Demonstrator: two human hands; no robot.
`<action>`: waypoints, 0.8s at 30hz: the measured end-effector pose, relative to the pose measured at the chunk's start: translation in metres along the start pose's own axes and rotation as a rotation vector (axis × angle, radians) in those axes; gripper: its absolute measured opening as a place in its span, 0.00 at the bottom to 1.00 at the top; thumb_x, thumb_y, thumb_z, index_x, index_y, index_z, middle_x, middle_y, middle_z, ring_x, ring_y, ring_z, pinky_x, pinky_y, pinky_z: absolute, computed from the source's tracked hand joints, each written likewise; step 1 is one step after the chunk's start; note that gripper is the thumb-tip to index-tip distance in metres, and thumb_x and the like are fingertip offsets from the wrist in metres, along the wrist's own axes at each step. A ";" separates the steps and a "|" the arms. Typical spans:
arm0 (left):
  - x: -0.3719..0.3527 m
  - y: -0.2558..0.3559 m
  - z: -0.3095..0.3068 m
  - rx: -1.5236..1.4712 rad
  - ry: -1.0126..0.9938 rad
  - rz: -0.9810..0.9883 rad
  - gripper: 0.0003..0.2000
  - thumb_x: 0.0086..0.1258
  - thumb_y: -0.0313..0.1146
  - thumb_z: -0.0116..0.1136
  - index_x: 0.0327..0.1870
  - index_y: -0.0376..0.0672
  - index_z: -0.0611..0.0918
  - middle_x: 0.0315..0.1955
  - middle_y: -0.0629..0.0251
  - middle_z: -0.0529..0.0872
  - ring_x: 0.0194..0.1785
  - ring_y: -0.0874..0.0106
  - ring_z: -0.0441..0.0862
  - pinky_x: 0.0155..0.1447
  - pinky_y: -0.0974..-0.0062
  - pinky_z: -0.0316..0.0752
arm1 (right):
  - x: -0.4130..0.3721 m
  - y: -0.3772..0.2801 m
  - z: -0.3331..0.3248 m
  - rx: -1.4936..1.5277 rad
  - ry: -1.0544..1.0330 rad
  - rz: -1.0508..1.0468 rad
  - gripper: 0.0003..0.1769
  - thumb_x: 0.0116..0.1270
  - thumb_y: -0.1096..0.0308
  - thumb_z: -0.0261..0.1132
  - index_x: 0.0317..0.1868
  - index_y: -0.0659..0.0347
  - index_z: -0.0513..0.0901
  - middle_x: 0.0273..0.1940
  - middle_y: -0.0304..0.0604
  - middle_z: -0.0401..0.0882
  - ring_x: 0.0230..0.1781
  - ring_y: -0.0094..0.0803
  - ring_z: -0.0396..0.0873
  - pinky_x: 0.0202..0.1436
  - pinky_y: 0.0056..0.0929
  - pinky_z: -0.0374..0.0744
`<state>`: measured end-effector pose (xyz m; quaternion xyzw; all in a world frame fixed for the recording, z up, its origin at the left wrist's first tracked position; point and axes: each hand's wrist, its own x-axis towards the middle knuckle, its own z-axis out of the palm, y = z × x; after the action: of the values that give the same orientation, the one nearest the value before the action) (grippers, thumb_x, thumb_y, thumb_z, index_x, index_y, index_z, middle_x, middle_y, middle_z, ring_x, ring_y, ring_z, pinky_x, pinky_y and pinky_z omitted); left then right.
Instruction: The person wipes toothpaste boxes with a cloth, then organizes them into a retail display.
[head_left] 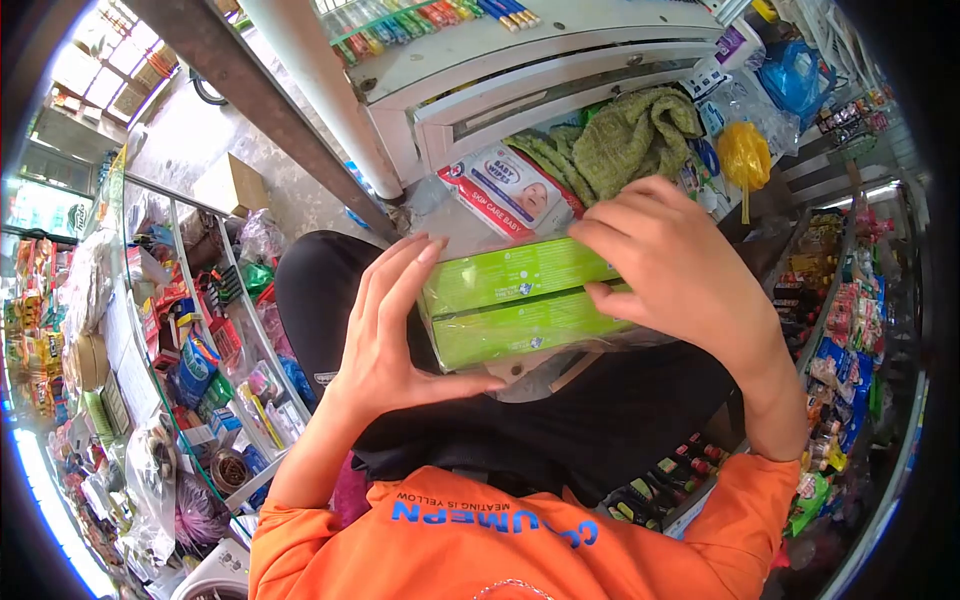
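Observation:
Two bright green boxes (500, 280) lie side by side over my lap, with clear plastic film shining around them. At their left end is my left hand (385, 335), its fingers stretched out and its thumb spread wide along the near side. My right hand (675, 265) is bent over the right end, with fingertips on the far box and the thumb pressed in near the seam between the two. Its palm hides that end of the boxes. Just beyond them lies a red and white pack of baby wipes (510, 190).
A green towel (635, 140) lies behind the wipes, below a white drawer cabinet (540, 75). A yellow plastic bag (744, 158) and a blue bag (795, 80) are at the far right. Glass cases of packaged goods flank me, and a metal post (270, 100) slants at the left.

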<state>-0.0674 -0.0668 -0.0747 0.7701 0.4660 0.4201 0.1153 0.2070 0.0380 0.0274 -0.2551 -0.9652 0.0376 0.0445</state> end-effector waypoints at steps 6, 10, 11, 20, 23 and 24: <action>0.009 0.016 0.003 0.071 -0.039 0.082 0.45 0.56 0.47 0.82 0.72 0.34 0.74 0.65 0.47 0.81 0.68 0.48 0.80 0.73 0.52 0.73 | 0.008 0.001 0.015 0.116 -0.033 0.002 0.24 0.51 0.68 0.75 0.49 0.64 0.82 0.46 0.47 0.84 0.52 0.47 0.82 0.64 0.42 0.75; 0.005 0.016 0.006 0.065 -0.015 -0.001 0.41 0.59 0.40 0.80 0.74 0.35 0.72 0.65 0.46 0.79 0.66 0.49 0.80 0.71 0.54 0.75 | 0.007 -0.004 0.008 -0.044 -0.016 -0.072 0.25 0.53 0.67 0.76 0.52 0.63 0.82 0.47 0.45 0.83 0.52 0.41 0.84 0.60 0.40 0.76; 0.005 0.016 0.005 0.067 -0.012 0.000 0.41 0.59 0.40 0.80 0.74 0.35 0.72 0.65 0.46 0.79 0.66 0.49 0.80 0.71 0.54 0.75 | 0.005 -0.003 0.005 0.000 -0.011 -0.076 0.25 0.52 0.68 0.75 0.52 0.63 0.82 0.47 0.44 0.82 0.52 0.41 0.84 0.59 0.41 0.77; 0.007 0.011 0.001 0.045 0.003 -0.021 0.47 0.57 0.41 0.82 0.76 0.35 0.68 0.67 0.44 0.77 0.68 0.47 0.78 0.71 0.54 0.74 | -0.013 0.007 -0.047 0.249 0.204 0.138 0.29 0.43 0.76 0.71 0.52 0.62 0.87 0.44 0.47 0.81 0.45 0.46 0.82 0.53 0.35 0.80; 0.009 0.009 0.000 0.004 -0.010 -0.076 0.53 0.50 0.46 0.85 0.77 0.34 0.67 0.72 0.44 0.74 0.73 0.46 0.74 0.75 0.52 0.70 | -0.027 0.034 -0.052 0.512 0.140 0.223 0.30 0.49 0.70 0.72 0.57 0.66 0.87 0.46 0.45 0.84 0.46 0.36 0.84 0.54 0.30 0.80; 0.013 0.010 -0.001 -0.005 -0.014 -0.065 0.53 0.50 0.46 0.85 0.77 0.34 0.67 0.72 0.44 0.74 0.73 0.46 0.74 0.75 0.52 0.70 | -0.033 0.045 -0.051 0.669 0.101 0.240 0.31 0.53 0.67 0.73 0.60 0.68 0.86 0.46 0.44 0.85 0.47 0.33 0.84 0.55 0.30 0.80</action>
<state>-0.0596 -0.0620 -0.0614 0.7570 0.4892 0.4119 0.1339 0.2630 0.0629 0.0720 -0.3394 -0.8592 0.3437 0.1686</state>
